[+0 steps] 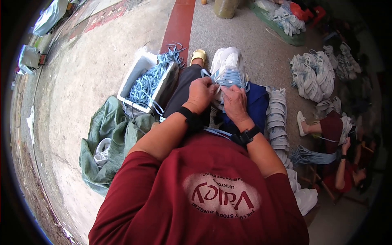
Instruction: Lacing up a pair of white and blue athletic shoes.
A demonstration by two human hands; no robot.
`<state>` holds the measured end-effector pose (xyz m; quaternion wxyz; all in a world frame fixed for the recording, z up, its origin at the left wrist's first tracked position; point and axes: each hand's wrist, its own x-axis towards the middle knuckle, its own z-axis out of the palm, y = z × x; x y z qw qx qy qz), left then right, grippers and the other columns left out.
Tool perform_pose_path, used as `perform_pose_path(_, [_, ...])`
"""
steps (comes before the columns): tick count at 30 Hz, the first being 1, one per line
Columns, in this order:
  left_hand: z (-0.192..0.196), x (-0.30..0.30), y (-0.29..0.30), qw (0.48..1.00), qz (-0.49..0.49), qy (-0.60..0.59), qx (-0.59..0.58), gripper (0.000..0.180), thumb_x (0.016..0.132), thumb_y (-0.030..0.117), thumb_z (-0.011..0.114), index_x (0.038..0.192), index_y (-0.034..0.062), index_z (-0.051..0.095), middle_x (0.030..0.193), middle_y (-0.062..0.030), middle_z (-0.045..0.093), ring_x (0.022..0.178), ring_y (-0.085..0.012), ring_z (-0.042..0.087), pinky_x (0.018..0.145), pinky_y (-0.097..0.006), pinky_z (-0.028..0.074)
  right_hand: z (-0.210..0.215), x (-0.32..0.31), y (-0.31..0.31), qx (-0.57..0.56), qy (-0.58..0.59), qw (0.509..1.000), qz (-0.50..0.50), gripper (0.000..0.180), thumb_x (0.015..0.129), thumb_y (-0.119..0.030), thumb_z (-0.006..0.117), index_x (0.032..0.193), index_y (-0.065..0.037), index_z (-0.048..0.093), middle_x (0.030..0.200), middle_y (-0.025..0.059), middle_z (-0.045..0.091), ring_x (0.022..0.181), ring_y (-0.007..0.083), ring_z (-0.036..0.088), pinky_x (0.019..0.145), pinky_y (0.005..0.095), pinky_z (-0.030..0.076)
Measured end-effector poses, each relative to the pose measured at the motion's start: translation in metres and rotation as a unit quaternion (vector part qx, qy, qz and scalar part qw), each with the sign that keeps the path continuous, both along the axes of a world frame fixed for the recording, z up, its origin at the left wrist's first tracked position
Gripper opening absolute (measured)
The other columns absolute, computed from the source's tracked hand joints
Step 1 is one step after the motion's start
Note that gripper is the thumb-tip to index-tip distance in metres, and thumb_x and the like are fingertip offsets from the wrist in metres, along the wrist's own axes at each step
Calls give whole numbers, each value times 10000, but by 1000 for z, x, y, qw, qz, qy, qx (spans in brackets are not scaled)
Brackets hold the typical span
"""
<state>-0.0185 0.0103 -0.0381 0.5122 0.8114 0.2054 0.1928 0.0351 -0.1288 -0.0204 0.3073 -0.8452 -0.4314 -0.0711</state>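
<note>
A white shoe (227, 58) rests over my lap with its toe pointing away from me. Light blue lace (231, 76) crosses its front in several rows. At the shoe's left edge, my left hand (200, 94) is closed with thumb and forefinger pinched on the lace, a loop of which rises above the knuckles. My right hand (235, 102) is beside it at the shoe's opening, fingers bent and pressed onto the shoe's edge near the lace. The fingertips of both hands nearly meet. Blue cloth (256, 102) lies under my right wrist.
On my left stands a white box (122, 93) heaped with blue laces (148, 83). Nearer is a green sack (108, 122) holding white pieces. Stacked white shoe uppers (277, 118) line my right side. Further right, a co-worker (341, 167) sits by a lace bundle (312, 156) and an upper pile (312, 75).
</note>
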Motion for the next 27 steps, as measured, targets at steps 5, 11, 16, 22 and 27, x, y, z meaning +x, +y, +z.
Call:
perform_pose_path(5, [1,-3,-4,996,-1,-40,81,186,742,134,679,680,-17,591,622,-183,565,518,-320,510,514,-346,431,2,-1,1,-4,3,1000,10,200,783,-85,521,930,-33,645,739,115,568,722,280,538,693,368,380])
perform_pose_path(11, [11,-12,1,995,-41,16,87,209,733,202,661,729,3,599,741,-178,586,740,-347,580,654,-405,467,1,-1,1,-13,13,1000,-9,190,789,-81,511,914,-33,646,743,119,571,721,277,541,698,366,379])
perform_pose_path(16, [15,-13,-6,977,-102,-39,184,209,717,181,656,821,7,608,826,-151,587,770,-343,579,663,-404,479,1,-1,3,-15,3,1000,-14,189,766,-70,537,913,-40,652,739,111,575,724,273,542,687,367,378])
perform_pose_path(22, [-5,1,2,996,-35,7,84,148,749,131,610,835,16,646,782,-200,616,753,-356,601,682,-400,484,-2,-4,15,-29,-59,996,-53,82,736,-98,570,768,-63,636,692,100,555,707,277,535,680,379,380])
perform_pose_path(27, [-5,0,4,996,-46,-13,73,131,749,115,609,827,17,649,766,-209,617,745,-356,610,680,-383,489,-11,5,23,-54,-111,992,-35,76,720,-103,559,660,-76,597,702,109,540,712,290,520,657,397,385])
